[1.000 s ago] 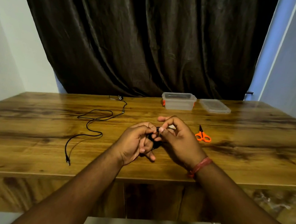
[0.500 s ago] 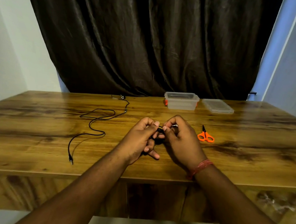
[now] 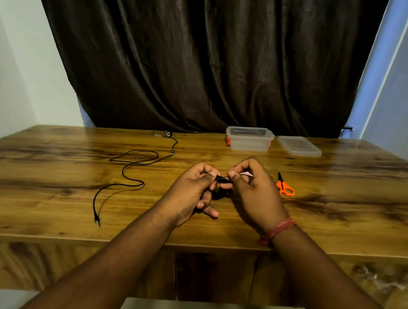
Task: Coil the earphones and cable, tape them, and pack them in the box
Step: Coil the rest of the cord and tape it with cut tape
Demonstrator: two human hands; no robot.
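Both hands, left (image 3: 191, 190) and right (image 3: 251, 194), grip a black coil (image 3: 221, 180) over the desk (image 3: 68, 190), the right also pinching tape (image 3: 245, 173), scissors (image 3: 284, 186) just beside.

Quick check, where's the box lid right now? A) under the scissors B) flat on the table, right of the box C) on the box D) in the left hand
B: the lid lies flat on the table just right of the open box, apart from it.
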